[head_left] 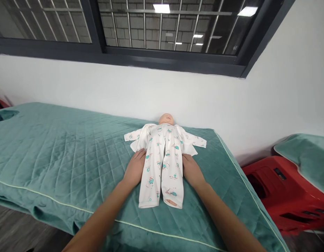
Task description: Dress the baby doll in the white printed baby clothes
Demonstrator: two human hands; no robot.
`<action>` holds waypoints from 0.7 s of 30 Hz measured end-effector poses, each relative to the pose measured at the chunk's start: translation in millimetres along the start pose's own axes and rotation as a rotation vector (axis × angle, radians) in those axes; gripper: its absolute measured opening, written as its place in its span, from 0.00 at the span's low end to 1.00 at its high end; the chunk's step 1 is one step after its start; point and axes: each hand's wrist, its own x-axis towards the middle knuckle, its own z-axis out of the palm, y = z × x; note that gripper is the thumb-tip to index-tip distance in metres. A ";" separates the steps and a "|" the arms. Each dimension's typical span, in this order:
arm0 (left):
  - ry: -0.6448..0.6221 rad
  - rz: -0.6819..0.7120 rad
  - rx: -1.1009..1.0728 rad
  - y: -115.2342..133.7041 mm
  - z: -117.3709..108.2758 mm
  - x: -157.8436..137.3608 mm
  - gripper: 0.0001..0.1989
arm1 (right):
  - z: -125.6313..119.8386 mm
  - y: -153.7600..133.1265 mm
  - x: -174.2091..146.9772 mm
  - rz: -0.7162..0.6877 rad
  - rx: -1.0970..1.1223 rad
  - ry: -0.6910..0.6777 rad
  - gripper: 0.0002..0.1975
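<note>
A baby doll [166, 119] lies on its back with its head toward the wall. It wears a white printed baby top [143, 134], sleeves spread to both sides and front flaps lying open. White baby trousers [164, 161] with green and red prints cover its body and legs; a bit of skin-coloured foot shows at the right cuff. My left hand [136, 166] is closed at the left edge of the trousers, just below the top's flap. On the opposite edge, my right hand [192, 170] is closed likewise. Both sets of fingertips are partly hidden by the cloth.
The doll rests on a padded bed with a green quilted cover [72, 154], which has a hole at the far left. Behind it stand a white wall [99, 84] and a dark-framed barred window [172, 59]. A red plastic piece [282, 189], partly covered in green cloth, stands at right.
</note>
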 end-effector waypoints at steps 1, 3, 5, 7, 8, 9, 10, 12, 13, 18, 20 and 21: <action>-0.034 0.046 0.023 -3.9 2.0 8.1 0.20 | 2.1 4.2 4.3 0.000 -0.030 -0.026 0.15; -0.070 0.112 0.045 -10.5 4.2 18.9 0.18 | 4.6 9.4 8.3 0.003 -0.078 -0.057 0.15; -0.096 0.177 0.024 -15.0 4.9 25.7 0.19 | 5.7 11.2 9.1 0.011 -0.115 -0.073 0.14; -0.138 0.241 -0.026 -17.5 5.7 31.6 0.19 | 6.2 10.5 9.8 0.029 -0.141 -0.083 0.14; -0.164 0.265 -0.050 -18.5 6.6 34.8 0.18 | 6.5 9.7 10.6 0.036 -0.149 -0.085 0.13; -0.186 0.282 -0.067 -19.4 7.6 38.2 0.18 | 6.7 8.8 11.6 0.041 -0.153 -0.085 0.13; -0.201 0.296 -0.077 -20.5 8.9 41.7 0.18 | 6.9 8.1 12.7 0.042 -0.152 -0.081 0.13; -0.213 0.314 -0.078 -22.9 11.4 48.5 0.18 | 6.6 8.4 14.1 0.033 -0.145 -0.064 0.12; -0.215 0.315 -0.071 -24.2 12.3 51.4 0.18 | 5.8 9.6 13.9 0.023 -0.136 -0.052 0.12; -0.209 0.318 -0.053 -28.5 12.0 58.9 0.16 | -5.1 24.6 -2.0 -0.104 0.002 0.025 0.16; -0.195 0.317 -0.063 -28.7 11.3 58.9 0.15 | -9.1 29.0 -11.0 -0.139 0.041 0.060 0.16; -0.186 0.306 -0.067 -28.5 11.1 58.7 0.14 | -10.1 29.8 -14.4 -0.149 0.046 0.068 0.16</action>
